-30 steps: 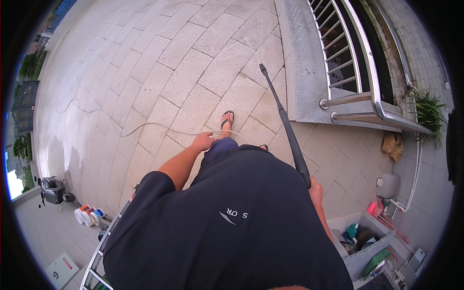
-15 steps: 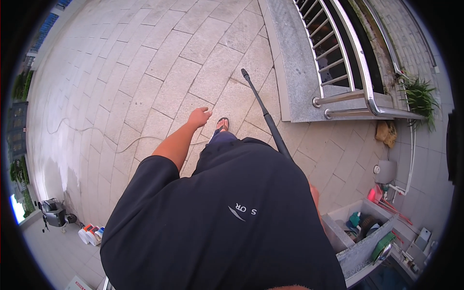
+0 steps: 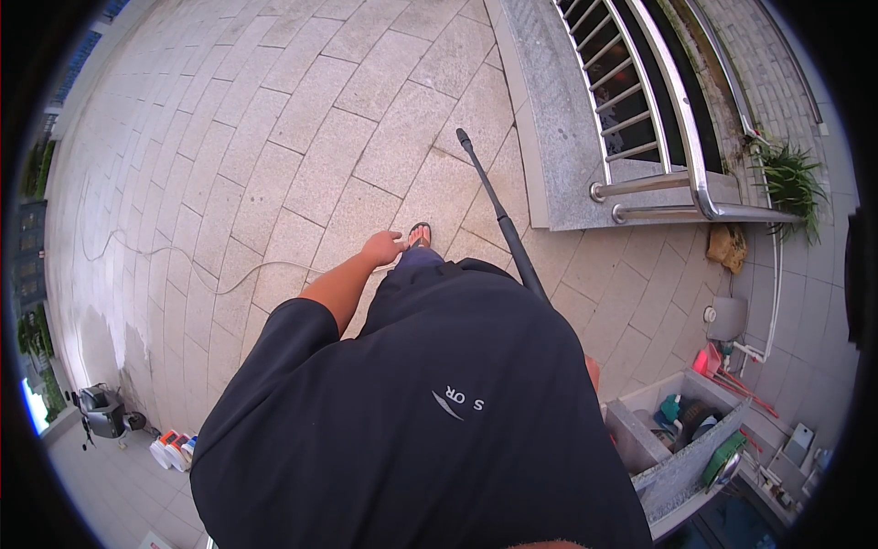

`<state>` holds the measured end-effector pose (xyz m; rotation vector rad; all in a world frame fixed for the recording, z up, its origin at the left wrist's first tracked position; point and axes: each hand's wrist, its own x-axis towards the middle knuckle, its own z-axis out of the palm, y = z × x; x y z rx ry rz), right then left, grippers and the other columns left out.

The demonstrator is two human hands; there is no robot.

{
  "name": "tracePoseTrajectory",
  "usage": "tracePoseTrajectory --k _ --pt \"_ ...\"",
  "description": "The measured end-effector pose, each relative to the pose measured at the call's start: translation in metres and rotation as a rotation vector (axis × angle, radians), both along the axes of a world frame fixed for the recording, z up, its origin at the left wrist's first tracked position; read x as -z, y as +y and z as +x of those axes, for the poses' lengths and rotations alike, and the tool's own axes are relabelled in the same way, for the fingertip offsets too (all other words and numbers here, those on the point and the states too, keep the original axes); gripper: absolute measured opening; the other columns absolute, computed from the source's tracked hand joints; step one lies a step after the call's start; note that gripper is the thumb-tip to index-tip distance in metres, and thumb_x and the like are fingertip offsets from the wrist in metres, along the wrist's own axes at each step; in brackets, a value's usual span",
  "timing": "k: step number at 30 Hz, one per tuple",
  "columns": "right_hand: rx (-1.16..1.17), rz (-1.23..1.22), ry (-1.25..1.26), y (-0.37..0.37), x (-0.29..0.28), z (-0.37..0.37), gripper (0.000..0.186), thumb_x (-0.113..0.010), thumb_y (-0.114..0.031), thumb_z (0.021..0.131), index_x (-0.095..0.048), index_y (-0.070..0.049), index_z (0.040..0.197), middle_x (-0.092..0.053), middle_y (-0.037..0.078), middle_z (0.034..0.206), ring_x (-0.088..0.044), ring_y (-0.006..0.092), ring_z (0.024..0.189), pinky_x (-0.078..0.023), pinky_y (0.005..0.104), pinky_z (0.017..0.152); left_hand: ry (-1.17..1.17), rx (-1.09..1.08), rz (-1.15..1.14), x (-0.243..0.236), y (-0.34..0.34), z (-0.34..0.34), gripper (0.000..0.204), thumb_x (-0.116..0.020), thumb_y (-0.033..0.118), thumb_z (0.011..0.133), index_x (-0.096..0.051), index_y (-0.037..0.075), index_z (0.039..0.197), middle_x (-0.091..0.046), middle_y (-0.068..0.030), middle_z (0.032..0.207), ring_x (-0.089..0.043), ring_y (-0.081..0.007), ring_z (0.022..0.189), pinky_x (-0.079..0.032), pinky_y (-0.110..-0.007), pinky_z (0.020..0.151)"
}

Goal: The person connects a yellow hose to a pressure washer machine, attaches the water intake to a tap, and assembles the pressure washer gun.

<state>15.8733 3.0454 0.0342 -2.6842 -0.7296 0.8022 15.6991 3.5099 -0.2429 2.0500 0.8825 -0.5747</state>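
My left hand hangs ahead of my body, beside my sandalled foot. Its fingers are partly extended and a little apart, with no object visible in them. A pale hose runs over the paving and passes out of sight behind my left forearm. From my right side a long black spray lance reaches forward above the paving, its near end covered by my dark shirt. My right hand is hidden behind my body; only a sliver of the arm shows at the shirt's edge.
A stone ledge with a metal railing stands at the far right. Below it are a brown rock, a red dustpan and a stone basin holding tools. Several tubs and a scooter are at the left.
My left hand has dropped back toward my body and nearer my foot. The lance has stayed nearly in place.
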Motion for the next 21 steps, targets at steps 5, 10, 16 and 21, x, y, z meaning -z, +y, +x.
tracePoseTrajectory --k 5,10,16,21 --pt "0.005 0.037 0.006 0.000 0.000 0.000 0.019 -0.057 -0.024 0.091 -0.060 -0.006 0.096 -0.066 0.024 0.086 -0.065 0.0456 0.086 -0.051 0.0486 0.069 -0.034 -0.116 0.026 0.003 0.023 0.008 0.058 -0.066 0.038 0.090 -0.060 0.001 0.134 -0.074 -0.0121 0.087 -0.069 -0.0205 0.068 -0.056 -0.034 0.068" --pt "0.024 0.031 -0.019 0.009 -0.002 0.005 0.021 -0.059 -0.025 0.090 -0.062 -0.006 0.097 -0.068 0.023 0.090 -0.065 0.0450 0.088 -0.051 0.0495 0.071 -0.076 -0.052 0.212 -0.015 0.019 0.022 0.055 -0.066 0.036 0.091 -0.060 0.003 0.135 -0.071 -0.0212 0.109 -0.068 -0.0317 0.100 -0.054 -0.043 0.088" --pt "0.059 -0.022 -0.077 0.055 -0.047 0.026 0.030 -0.071 -0.027 0.079 -0.064 -0.007 0.100 -0.069 0.023 0.088 -0.066 0.0446 0.084 -0.052 0.0508 0.071 -0.258 0.242 0.039 -0.128 -0.052 0.133 0.080 -0.074 0.032 0.086 -0.031 0.019 0.152 -0.039 -0.0245 0.149 -0.058 -0.0455 0.118 -0.051 -0.048 0.098" --pt "-0.028 0.011 -0.159 0.081 -0.073 0.050 0.035 -0.073 -0.013 0.067 -0.064 -0.007 0.100 -0.069 0.023 0.082 -0.067 0.0435 0.079 -0.053 0.0504 0.069 -0.554 0.312 0.071 -0.185 -0.094 0.204 0.089 -0.081 0.024 0.079 -0.029 0.024 0.151 -0.034 -0.0241 0.149 -0.059 -0.0448 0.114 -0.052 -0.048 0.096"
